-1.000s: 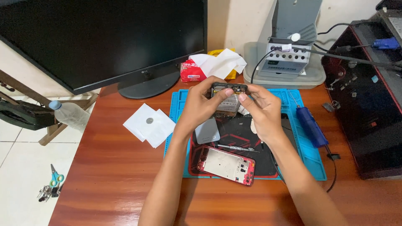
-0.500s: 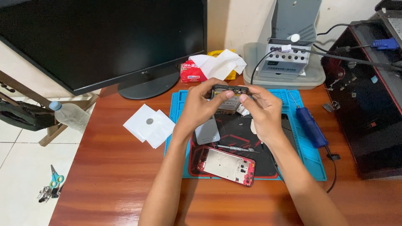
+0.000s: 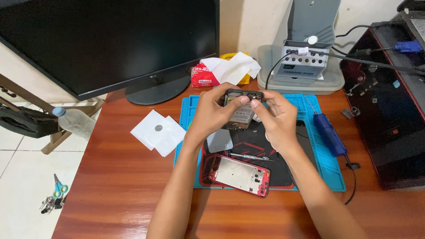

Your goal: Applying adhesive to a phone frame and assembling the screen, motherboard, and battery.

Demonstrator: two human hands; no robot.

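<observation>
White paper squares (image 3: 158,130) lie left of centre on the wooden desk (image 3: 110,186). Left hand (image 3: 212,113) clenched around an opened phone body (image 3: 241,106), held upright at frame centre above the blue mat (image 3: 330,170). Right hand (image 3: 276,117) pinches its top edge, fingertips closed. Red phone frame (image 3: 239,175) lies below; blue screwdriver (image 3: 327,132) at right.

The light was soft, even and fairly bright, and it seemed to come from above. My forearms threw only faint shadows on the wooden table (image 3: 110,186). The dark monitor (image 3: 110,40) showed a dull sheen, no hard glare. Focus was sharp at the centre; my fingertips looked slightly blurred, and the edges bent a little.
</observation>
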